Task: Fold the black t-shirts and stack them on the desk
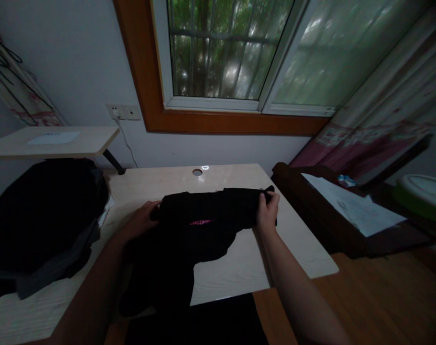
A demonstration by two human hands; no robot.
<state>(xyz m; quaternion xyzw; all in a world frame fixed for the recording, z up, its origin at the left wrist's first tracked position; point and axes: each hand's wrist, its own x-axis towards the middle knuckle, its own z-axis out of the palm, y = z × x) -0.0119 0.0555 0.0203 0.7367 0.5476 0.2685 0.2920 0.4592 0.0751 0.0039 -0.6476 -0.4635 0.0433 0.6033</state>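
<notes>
A black garment (203, 239) with small pink lettering on it lies partly folded across the light wooden desk (232, 282). Its lower left part hangs toward my body. At the garment's left edge, my left hand (146, 218) is closed on the fabric, with its fingertips partly hidden by the cloth. My right hand (268, 211) grips the right end, thumb on top and fingers curled round the cloth. Between the two hands the upper edge runs nearly straight across the desk.
At the left, a pile of dark clothes (41, 211) sits beneath a raised shelf (95, 139) on a black post. A white cable (126, 139) runs down the wall behind. Right of the desk stands dark brown furniture (325, 225) with a white sheet (350, 206) on it.
</notes>
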